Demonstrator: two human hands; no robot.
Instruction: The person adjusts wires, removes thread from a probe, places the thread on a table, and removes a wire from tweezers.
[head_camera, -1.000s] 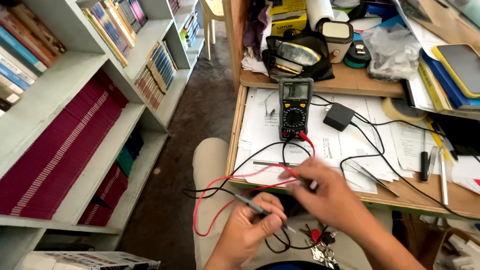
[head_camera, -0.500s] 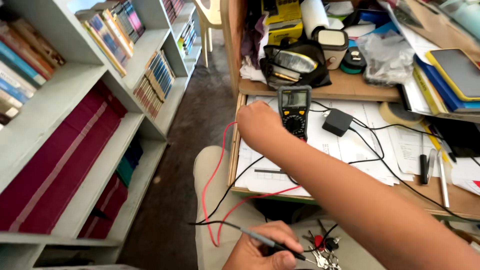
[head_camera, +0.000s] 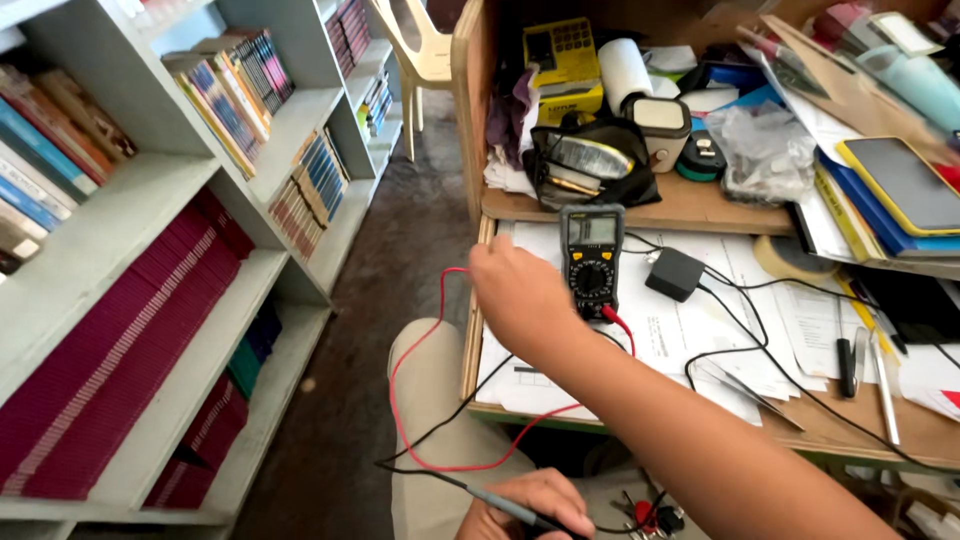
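The right hand rested on the worktop, fingers curled, touching the multimeter at its nine o'clock. The left hand gripped a black probe below.

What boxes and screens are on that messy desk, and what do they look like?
Multimeter: lying on the papers by the right hand, black and yellow, small grey screen on top.
Yellow box: back of the upper shelf, with a dark grid picture on it.
Tablet: right side on a blue folder, flat, dark screen, yellow rim.
Black adapter: small square block right of the multimeter.
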